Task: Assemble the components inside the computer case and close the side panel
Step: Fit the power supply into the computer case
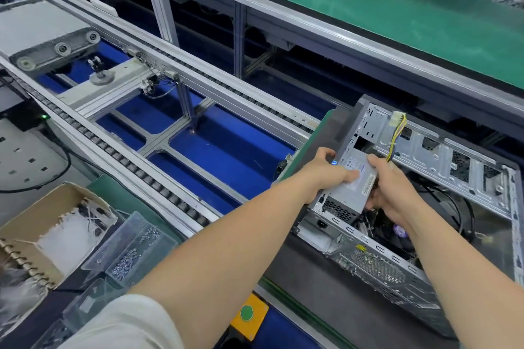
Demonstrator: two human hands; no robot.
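Note:
An open grey computer case [442, 156] lies on its side at the right, its inside facing up. A grey power supply [347, 193] with a white label sits tilted at the case's near-left corner. My left hand [326, 173] grips its left side, thumb across the label. My right hand [388, 187] holds its right side, fingers curled down into the case. A yellow and black cable bundle with a white plug [397, 130] rises from behind my right hand. Dark cables lie in the case bottom [453, 212].
A roller conveyor [119, 150] with blue panels runs diagonally at the left. A green-topped bench [368, 8] spans the back. A cardboard box [56, 224] and clear trays of screws [133, 252] stand at the lower left. A green button on a yellow box [246, 313] is near me.

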